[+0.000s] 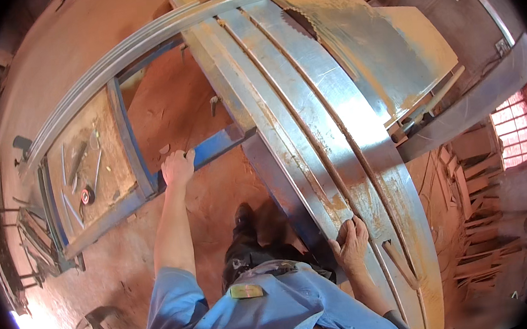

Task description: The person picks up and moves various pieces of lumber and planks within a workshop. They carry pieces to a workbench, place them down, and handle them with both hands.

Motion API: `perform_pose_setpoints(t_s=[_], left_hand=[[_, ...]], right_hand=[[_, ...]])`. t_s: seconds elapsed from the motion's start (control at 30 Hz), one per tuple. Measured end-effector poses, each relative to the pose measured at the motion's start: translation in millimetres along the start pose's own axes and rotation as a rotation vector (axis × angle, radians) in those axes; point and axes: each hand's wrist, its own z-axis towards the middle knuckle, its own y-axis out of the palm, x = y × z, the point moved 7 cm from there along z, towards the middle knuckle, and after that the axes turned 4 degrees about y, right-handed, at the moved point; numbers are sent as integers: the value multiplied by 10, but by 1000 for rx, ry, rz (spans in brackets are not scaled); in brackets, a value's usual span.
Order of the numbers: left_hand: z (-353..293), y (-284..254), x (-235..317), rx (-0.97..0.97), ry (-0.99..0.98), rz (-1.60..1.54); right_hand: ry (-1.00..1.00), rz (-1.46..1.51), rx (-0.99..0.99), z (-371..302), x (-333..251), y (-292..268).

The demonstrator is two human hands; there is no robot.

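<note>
My left hand (178, 167) is wrapped round the blue frame bar (218, 145) of a sliding table saw. Rising out at the right, my right hand (352, 243) rests on the metal saw table (361, 123) beside its long groove, fingers curled together; what they hold, if anything, is hidden. A toothed circular saw blade (300, 22) shows at the far end of the table. Close to my right hand, a short wooden strip (400, 264) lies on the metal surface.
A metal fence rail (137, 40) crosses the far side of the frame. On a wooden panel (107, 157) at the left lie a tape measure (87, 195) and several thin tools. Wood scraps (477, 207) are piled at the right. Sawdust covers the floor (127, 266).
</note>
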Motion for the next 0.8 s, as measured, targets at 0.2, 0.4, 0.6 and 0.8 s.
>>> perform_pose_setpoints(t_s=[0.2,0.4,0.6,0.8], left_hand=[[6,-36,47,-10,-6,-15],[17,-94,106,17,23,-23],[113,-127,166,63,53,-32],[232,-149,185,90,71,7]], right_hand=[[26,5,19,-67,69,47],[52,-10,-14,-35,54,5],[58,8,-9,33,12,-46],[65,42,-27,143,-37,-67]])
